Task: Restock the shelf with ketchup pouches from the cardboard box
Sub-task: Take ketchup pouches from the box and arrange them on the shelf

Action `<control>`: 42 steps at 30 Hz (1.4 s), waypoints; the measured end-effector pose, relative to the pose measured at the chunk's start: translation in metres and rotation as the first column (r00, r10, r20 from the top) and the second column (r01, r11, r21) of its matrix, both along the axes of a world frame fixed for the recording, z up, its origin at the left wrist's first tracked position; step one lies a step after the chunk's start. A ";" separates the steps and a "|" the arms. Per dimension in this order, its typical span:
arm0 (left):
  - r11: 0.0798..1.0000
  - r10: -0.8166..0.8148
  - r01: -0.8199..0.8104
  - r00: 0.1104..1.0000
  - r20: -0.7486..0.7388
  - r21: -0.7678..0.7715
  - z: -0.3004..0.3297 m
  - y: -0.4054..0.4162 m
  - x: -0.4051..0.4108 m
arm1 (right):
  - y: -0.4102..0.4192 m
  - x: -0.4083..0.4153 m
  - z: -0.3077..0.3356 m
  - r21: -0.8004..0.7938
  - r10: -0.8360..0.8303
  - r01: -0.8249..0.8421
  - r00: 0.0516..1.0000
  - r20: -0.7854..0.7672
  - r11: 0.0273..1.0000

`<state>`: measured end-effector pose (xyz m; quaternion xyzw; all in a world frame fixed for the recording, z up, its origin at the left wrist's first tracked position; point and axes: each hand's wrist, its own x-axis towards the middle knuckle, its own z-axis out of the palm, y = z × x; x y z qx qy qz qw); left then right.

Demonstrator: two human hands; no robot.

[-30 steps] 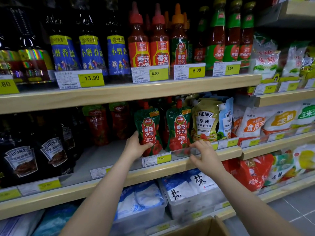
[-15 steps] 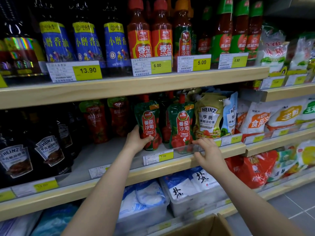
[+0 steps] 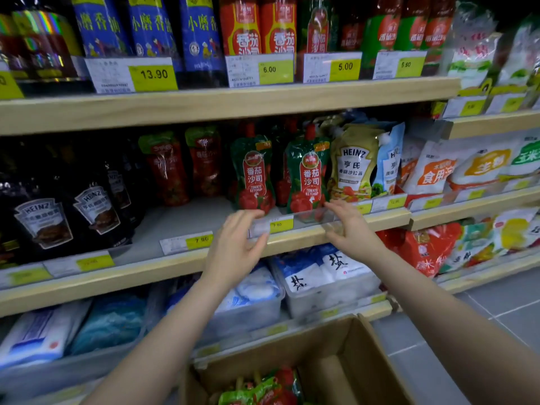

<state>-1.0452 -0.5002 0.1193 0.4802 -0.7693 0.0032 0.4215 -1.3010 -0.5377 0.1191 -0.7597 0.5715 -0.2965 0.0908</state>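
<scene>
Below wooden shelf (image 3: 292, 242), cardboard box (image 3: 350, 358) on grey tiles (image 3: 482, 314).

Two ketchup pouches (image 3: 252, 173) (image 3: 308, 176) stand side by side at the front of the middle shelf (image 3: 292, 238), with more pouches (image 3: 168, 168) set further back to their left. Heinz pouches (image 3: 355, 168) stand just right of them, and dark bottles (image 3: 43, 211) well to the left. The left hand (image 3: 236, 249) and right hand (image 3: 350, 229) hover before the shelf edge. Below, on the floor, the cardboard box (image 3: 336, 361) holds further pouches (image 3: 263, 387).
</scene>
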 end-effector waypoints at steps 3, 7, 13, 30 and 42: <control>0.994 -0.070 0.065 0.996 0.056 0.089 -0.048 0.040 0.004 | 0.023 0.004 -0.017 -0.022 0.039 -0.039 0.999 0.029 0.999; 0.966 -0.011 -0.009 0.997 0.076 0.258 -0.119 0.080 0.034 | 0.059 0.016 -0.061 0.006 0.133 -0.133 0.991 0.030 0.991; 0.896 0.025 -0.161 0.949 0.316 0.413 -0.191 0.120 0.071 | 0.105 0.022 -0.141 0.159 0.197 -0.211 0.975 0.099 0.964; 0.877 0.176 -0.265 0.953 0.246 0.400 -0.231 0.108 0.070 | 0.109 0.069 -0.296 0.737 -0.180 0.070 0.981 0.072 0.672; 0.849 0.161 -0.279 0.945 0.285 0.449 -0.222 0.111 0.070 | 0.117 0.075 -0.272 0.698 -0.200 0.077 0.975 0.095 0.712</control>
